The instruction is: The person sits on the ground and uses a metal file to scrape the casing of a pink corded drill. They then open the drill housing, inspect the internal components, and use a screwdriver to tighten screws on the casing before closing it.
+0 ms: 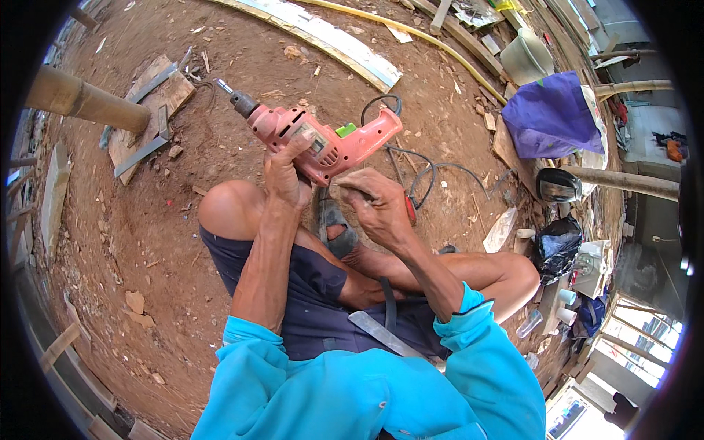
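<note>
A pink electric drill (323,139) with a dark chuck and bit pointing up-left is held in front of me above my knees. My left hand (286,172) grips the drill's body from below. My right hand (378,205) is curled just under the drill's handle, fingers closed around a small red-handled tool that is mostly hidden. The drill's black cord (418,172) trails over the dirt to the right. I sit with bare knees, dark shorts and blue sleeves; a flat metal strip (381,334) lies across my lap.
Dirt ground with wood scraps all round. Metal angle pieces on a board (150,110) lie at upper left beside a bamboo pole (88,103). A long pale plank (330,40), purple cloth (554,117), black bag (557,246) and cups stand to the right.
</note>
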A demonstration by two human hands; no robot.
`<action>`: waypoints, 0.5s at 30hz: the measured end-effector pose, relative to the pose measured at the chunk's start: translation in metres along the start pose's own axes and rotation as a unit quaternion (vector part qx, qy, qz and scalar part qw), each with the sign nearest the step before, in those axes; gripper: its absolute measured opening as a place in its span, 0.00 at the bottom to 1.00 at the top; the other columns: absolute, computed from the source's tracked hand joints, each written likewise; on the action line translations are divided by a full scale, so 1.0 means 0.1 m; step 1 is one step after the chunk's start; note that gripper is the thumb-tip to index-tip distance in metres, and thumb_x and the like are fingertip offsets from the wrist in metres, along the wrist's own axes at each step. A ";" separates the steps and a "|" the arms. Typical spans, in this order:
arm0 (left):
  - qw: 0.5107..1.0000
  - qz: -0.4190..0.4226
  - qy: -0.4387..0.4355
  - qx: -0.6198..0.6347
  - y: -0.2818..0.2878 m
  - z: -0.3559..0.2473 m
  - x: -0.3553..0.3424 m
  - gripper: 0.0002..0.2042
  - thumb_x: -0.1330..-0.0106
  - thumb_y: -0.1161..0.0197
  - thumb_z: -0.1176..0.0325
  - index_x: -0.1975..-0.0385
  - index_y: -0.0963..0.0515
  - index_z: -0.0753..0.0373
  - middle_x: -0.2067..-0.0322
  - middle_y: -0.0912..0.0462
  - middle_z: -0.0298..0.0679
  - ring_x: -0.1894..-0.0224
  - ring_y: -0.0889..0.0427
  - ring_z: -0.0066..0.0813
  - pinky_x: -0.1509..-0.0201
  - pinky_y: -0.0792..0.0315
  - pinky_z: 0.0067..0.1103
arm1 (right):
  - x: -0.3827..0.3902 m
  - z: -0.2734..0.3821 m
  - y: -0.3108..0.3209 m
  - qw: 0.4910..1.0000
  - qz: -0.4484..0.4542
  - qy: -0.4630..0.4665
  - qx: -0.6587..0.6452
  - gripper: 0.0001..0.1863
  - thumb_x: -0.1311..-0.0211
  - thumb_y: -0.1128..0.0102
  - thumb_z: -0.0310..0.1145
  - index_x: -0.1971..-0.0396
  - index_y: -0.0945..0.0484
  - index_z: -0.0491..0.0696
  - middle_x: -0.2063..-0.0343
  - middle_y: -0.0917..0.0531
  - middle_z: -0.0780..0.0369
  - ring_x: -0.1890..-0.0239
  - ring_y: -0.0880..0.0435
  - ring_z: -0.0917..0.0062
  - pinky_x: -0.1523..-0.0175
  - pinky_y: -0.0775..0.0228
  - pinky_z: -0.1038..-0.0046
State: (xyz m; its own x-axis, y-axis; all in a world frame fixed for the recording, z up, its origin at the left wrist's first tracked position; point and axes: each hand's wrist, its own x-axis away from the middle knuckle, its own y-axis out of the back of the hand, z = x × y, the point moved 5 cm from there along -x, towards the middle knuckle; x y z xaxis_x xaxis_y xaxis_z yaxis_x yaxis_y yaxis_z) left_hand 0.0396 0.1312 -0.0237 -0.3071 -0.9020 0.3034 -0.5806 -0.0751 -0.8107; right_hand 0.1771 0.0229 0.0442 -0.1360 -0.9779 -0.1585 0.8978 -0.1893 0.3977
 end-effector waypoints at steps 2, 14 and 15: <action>1.000 -0.005 0.010 0.010 0.01 0.05 0.00 0.28 0.37 0.31 0.79 0.37 0.32 0.58 0.51 0.20 0.37 0.47 0.16 0.39 0.38 0.19 0.41 | -0.02 0.01 -0.06 0.999 -0.010 -0.036 -0.036 0.12 0.39 0.32 0.21 0.55 0.15 0.42 0.64 0.12 0.56 0.61 0.11 0.68 0.55 0.19 0.69; 0.999 -0.023 0.040 0.014 0.08 0.06 -0.02 0.22 0.37 0.33 0.79 0.44 0.28 0.60 0.53 0.18 0.39 0.49 0.14 0.40 0.39 0.18 0.41 | -0.03 0.04 -0.26 0.987 -0.019 0.084 0.137 0.26 0.38 0.31 0.21 0.40 0.27 0.42 0.64 0.12 0.53 0.62 0.10 0.61 0.59 0.16 0.64; 0.999 -0.021 0.040 0.007 0.08 0.07 -0.02 0.22 0.37 0.33 0.79 0.44 0.28 0.60 0.53 0.18 0.40 0.49 0.14 0.40 0.39 0.18 0.42 | -0.04 0.04 -0.27 0.986 -0.018 0.091 0.141 0.26 0.38 0.31 0.21 0.40 0.27 0.41 0.63 0.13 0.53 0.62 0.10 0.59 0.60 0.18 0.62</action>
State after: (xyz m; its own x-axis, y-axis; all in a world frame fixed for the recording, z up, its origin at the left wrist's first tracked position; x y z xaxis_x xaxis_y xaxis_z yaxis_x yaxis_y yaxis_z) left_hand 0.0405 0.1297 -0.0344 -0.3428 -0.8608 0.3761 -0.5840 -0.1184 -0.8031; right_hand 0.1514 0.0312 0.0372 -0.0651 -0.9430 -0.3263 0.7385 -0.2655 0.6198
